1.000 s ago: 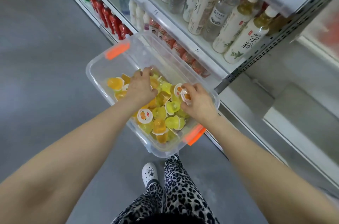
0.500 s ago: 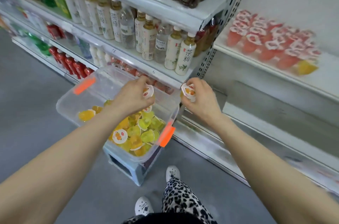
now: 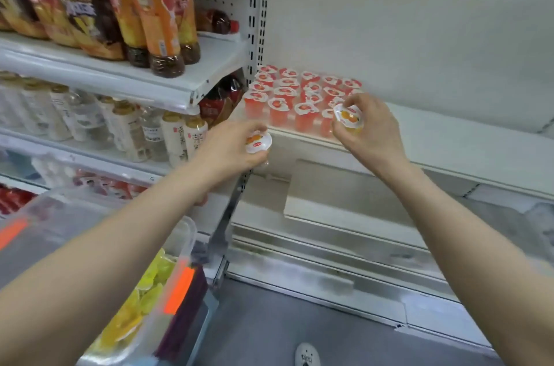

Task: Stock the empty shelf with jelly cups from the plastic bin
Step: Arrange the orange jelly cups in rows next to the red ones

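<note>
— Clamped, both of them: left hand grips an orange jelly cup lid up, right hand curls its fingers round a second cup.
— Where were they a second ago?
— Down in the plastic bin, digging among the yellow cups. Both hands are now up and out of it, level with the shelf, the bin left low on the left.
— Meaning what for the stocking?
— Pick done, placing not, by the look of it: neither cup rests on the shelf yet. Right's cup hovers at the front right corner of the red cups already standing there. Left's cup hangs just short of the shelf's front edge.
— And the arms?
— Both forearms stretch forward and up, backs of the hands toward the camera, the two well apart.
</note>
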`<state>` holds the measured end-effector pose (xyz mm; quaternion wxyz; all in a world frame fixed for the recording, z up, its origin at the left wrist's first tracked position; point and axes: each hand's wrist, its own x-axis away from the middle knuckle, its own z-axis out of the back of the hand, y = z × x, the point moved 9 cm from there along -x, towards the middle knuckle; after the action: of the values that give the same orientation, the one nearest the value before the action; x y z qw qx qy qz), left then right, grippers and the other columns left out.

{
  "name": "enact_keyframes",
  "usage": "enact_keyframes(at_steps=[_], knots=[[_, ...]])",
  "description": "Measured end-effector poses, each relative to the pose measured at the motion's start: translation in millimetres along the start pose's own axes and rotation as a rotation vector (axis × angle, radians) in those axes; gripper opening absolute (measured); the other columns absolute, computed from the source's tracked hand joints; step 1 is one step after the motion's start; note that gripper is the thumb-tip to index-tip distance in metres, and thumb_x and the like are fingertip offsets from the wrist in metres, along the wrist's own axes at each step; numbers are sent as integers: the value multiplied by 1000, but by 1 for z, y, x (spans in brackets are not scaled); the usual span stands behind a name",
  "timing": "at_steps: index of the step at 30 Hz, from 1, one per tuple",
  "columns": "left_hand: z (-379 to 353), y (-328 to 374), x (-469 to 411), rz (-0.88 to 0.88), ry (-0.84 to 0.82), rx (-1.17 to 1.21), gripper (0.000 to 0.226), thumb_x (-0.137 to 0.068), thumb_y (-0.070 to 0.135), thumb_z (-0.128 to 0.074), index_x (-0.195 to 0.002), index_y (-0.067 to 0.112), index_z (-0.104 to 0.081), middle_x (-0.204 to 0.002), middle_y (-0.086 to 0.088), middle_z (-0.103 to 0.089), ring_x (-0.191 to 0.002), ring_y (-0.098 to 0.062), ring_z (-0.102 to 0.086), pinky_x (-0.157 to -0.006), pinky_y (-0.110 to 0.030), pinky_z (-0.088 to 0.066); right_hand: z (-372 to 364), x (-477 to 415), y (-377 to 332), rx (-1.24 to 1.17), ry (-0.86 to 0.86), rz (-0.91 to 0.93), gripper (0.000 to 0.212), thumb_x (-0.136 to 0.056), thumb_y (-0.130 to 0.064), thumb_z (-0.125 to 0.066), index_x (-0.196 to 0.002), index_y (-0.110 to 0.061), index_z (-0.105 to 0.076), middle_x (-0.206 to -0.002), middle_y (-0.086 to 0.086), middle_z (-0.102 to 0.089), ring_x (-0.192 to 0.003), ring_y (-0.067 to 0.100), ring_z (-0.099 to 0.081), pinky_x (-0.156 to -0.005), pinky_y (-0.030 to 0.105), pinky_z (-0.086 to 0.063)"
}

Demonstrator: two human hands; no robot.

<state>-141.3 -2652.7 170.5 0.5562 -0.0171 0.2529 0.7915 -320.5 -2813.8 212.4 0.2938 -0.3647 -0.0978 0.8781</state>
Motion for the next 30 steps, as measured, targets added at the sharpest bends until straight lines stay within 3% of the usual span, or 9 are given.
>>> enact_keyframes(at_steps=[2, 4, 12, 20, 30], knots=[[-3, 28, -26, -24, 29, 41, 41, -80, 39, -68, -117, 25, -60, -116, 8, -65, -107, -14, -58, -76, -26, -39, 23, -15, 37, 14, 8, -64, 33, -82, -39, -66, -108, -20, -58, -107, 0, -62, -103, 20, -56, -85, 30, -39], [-9, 53, -52, -32, 38, 70, 39, -81, 39, -69, -116, 24, -60, -116, 8, -65, -108, -12, -57, -76, -23, -35, 41, -30, 75, 15, 6, -134, 33, -82, -38, -67, -109, -20, -59, -108, 2, -62, -104, 21, -57, -87, 33, -42], [-41, 109, -137, -24, 79, 65, 43, -82, 35, -67, -122, 22, -62, -123, 5, -65, -116, -14, -58, -96, -31, -45, 22, -73, 198, 44, -182, -311, 33, -77, -33, -69, -107, -23, -60, -106, 8, -62, -100, 27, -58, -81, 31, -44], [-58, 119, -186, 70, 87, -1, 45, -83, 34, -65, -125, 20, -62, -126, 0, -65, -117, -18, -58, -91, -29, -44, -31, -112, 241, 16, -315, -241, 36, -79, -31, -71, -111, -18, -62, -110, 12, -64, -103, 29, -59, -77, 27, -39], [-66, 114, -213, 141, 153, -4, 43, -84, 42, -66, -123, 23, -64, -119, 3, -67, -110, -17, -60, -82, -24, -40, -73, -158, 261, -12, -345, -162, 36, -83, -33, -71, -115, -18, -63, -111, 11, -64, -104, 31, -59, -88, 37, -45]])
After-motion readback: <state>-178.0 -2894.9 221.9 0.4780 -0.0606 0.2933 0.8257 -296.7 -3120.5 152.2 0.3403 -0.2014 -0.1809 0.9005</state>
